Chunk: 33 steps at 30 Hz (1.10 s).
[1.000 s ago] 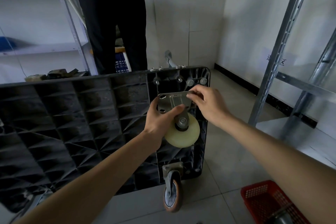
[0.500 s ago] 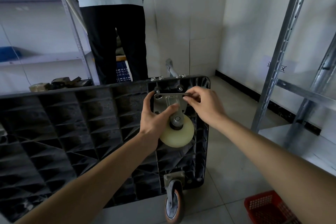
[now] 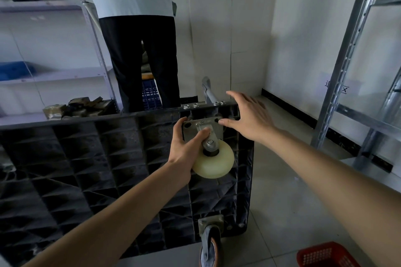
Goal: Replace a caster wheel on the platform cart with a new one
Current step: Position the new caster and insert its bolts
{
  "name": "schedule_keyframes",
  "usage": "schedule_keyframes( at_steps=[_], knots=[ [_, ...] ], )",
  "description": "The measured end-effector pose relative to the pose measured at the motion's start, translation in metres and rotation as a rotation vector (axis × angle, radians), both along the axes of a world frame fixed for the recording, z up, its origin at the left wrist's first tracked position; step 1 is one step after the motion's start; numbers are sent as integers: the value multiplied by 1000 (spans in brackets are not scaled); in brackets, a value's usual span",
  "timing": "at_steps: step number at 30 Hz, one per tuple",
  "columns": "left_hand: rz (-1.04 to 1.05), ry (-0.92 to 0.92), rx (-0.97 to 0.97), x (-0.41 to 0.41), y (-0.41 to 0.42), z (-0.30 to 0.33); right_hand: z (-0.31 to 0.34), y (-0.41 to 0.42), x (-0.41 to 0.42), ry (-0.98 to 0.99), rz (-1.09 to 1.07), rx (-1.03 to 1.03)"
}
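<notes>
From my head camera, my left hand (image 3: 186, 149) grips the new caster (image 3: 208, 147), thumb across its metal fork, fingers curled behind the mounting plate (image 3: 202, 125), pressing it against the upturned platform cart's (image 3: 86, 169) ribbed underside near the top right corner. My right hand (image 3: 247, 119) is spread wide, thumb tip touching the plate's upper right corner. The cream wheel sits just below both hands.

Both forearms are bare to the frame edge, with no sleeves, gloves or jewellery showing.
</notes>
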<state>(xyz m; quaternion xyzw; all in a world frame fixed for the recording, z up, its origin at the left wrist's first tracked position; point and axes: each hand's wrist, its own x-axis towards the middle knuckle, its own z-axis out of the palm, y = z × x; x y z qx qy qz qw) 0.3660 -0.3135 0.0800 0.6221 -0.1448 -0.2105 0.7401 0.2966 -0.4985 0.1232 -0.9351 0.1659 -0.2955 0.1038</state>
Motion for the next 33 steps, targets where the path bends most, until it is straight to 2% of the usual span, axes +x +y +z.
schedule_keyframes(
  at_steps=[6, 33],
  knots=[
    [-4, 17, -3, 5, -6, 2, 7, -8, 8, 114, 51, 21],
    [64, -22, 52, 11, -23, -6, 16, -26, 27, 267, 177, 72]
  ],
)
